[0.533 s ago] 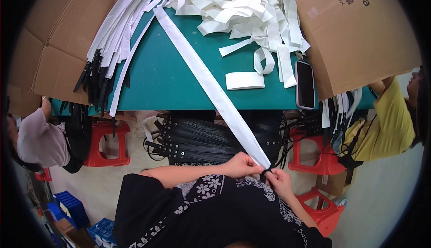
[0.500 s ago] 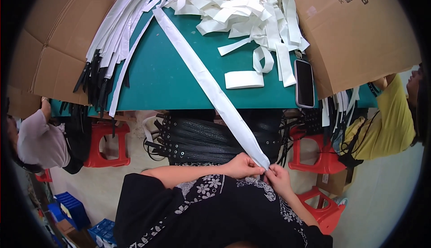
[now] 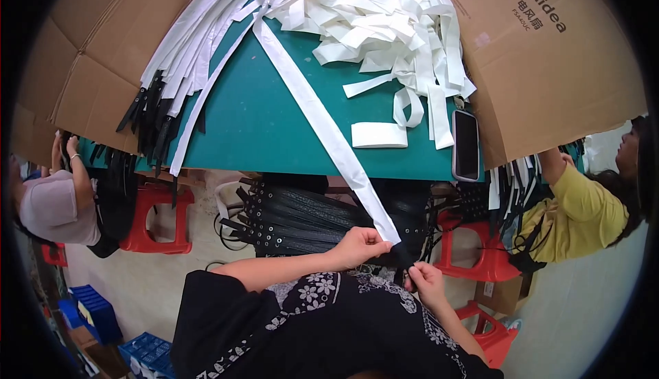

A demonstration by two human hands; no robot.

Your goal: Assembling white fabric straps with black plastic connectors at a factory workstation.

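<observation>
Judging remotely, I expect the long white fabric strip [image 3: 328,134], stretching ahead from the left hand [image 3: 360,249] pinching it, to be light, limp, best held there, the right hand [image 3: 427,284] pinching its narrow black end [image 3: 401,255].

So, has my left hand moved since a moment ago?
Yes. The left hand has moved forward, closer to the green table's near edge.
</observation>
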